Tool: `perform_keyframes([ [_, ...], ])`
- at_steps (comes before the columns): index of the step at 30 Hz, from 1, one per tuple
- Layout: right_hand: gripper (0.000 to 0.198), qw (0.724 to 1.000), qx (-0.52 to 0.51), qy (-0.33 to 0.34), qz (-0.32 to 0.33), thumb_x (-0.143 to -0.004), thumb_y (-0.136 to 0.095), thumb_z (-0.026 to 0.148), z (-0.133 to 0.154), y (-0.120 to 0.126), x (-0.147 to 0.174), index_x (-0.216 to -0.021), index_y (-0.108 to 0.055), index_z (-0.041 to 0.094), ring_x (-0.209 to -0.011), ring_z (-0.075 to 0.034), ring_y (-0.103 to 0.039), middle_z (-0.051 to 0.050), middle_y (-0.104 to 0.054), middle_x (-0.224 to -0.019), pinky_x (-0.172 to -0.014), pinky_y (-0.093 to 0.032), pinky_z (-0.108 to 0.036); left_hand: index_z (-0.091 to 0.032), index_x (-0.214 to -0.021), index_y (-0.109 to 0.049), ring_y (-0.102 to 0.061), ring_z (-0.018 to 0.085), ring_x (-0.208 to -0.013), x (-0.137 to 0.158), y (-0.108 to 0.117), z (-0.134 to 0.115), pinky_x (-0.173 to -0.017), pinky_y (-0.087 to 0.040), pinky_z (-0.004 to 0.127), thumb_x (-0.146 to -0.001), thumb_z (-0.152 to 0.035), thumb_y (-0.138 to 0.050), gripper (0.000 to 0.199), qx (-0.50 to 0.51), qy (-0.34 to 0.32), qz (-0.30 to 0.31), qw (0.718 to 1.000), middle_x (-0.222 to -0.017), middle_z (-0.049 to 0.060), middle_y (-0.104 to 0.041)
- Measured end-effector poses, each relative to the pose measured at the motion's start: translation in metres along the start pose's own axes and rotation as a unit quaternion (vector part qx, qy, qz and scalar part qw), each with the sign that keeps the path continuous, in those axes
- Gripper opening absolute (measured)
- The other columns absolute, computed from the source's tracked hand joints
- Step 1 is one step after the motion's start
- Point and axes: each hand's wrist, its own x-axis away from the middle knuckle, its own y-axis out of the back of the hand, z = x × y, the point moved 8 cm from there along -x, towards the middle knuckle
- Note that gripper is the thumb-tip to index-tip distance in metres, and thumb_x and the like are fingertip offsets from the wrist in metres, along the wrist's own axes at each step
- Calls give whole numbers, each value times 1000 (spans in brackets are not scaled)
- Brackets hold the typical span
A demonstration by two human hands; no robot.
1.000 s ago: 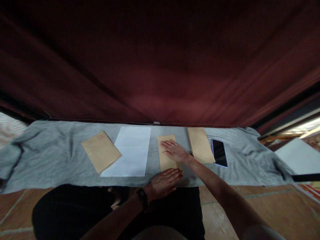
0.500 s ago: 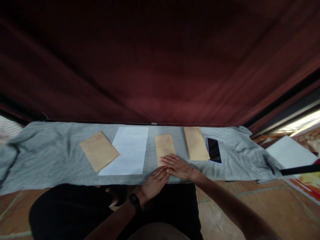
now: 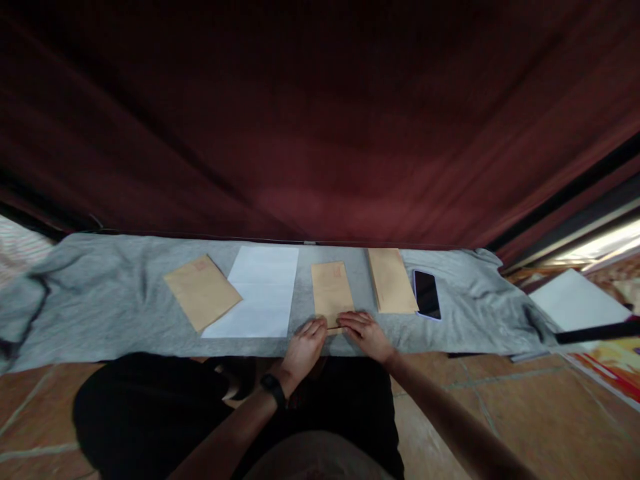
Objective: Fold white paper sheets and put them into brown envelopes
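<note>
A brown paper envelope (image 3: 332, 285) with a small reddish print lies on the grey cloth in front of me. My left hand (image 3: 306, 345) is closed on its near left corner, fingers curled at the edge. On the near right corner, my right hand (image 3: 366, 335) has its fingers bent and pressed onto the paper. Between the two hands a dark line crosses the envelope near its close edge, where the paper looks folded or lifted. The fingertips partly hide that edge.
Left of the envelope, a creased white sheet (image 3: 265, 290) lies partly under brown envelopes (image 3: 203, 292). To the right are a stack of brown envelopes (image 3: 393, 283) and a phone (image 3: 427, 295). A dark red curtain (image 3: 310, 167) hangs behind the grey cloth (image 3: 475, 300).
My hands have moved apart from their overlapped position, one to each near corner of the envelope. The left fingers have curled at the edge. The view has shifted slightly.
</note>
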Motion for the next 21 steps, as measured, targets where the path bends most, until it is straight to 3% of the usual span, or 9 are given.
perform_keyframes([
  [5,31,998,58,-26,-25,-102,-46,25,10,-4,3,-128,-63,24,-123,-20,-61,-6,-66,-134,-104,-48,-42,-17,-118,-62,-66,22,-108,-2,0,0,-97,-55,37,-93,-5,-49,31,-17,28,0,999,-115,8,-70],
  [8,42,992,114,-21,-41,-101,-42,20,37,-19,10,-142,-52,17,-136,-23,-50,-10,-57,-144,-116,-39,-48,-19,-114,-63,-66,22,-109,-1,-1,-2,-98,-54,38,-91,-2,-48,32,-21,27,2,999,-117,7,-70],
  [13,60,987,154,-27,-25,-101,-46,33,76,-44,29,-154,-33,8,-146,-27,-36,-16,-41,-156,-119,-37,-47,-18,-118,-63,-65,21,-112,2,0,-2,-99,-54,37,-90,-1,-43,38,-19,25,-4,999,-121,8,-70],
  [16,59,988,155,-17,-4,-102,-45,32,76,-42,38,-156,-30,14,-145,-24,-38,-11,-41,-157,-121,-34,-46,-18,-117,-63,-66,22,-110,2,1,-2,-98,-55,37,-92,-2,-42,37,-23,22,3,999,-120,7,-70],
  [21,57,988,149,-36,-3,-102,-44,28,52,-22,45,-156,-30,18,-144,-22,-41,-9,-43,-156,-122,-32,-47,-18,-115,-64,-66,22,-109,1,2,-4,-97,-55,37,-93,-3,-43,34,-27,20,4,999,-119,7,-71],
])
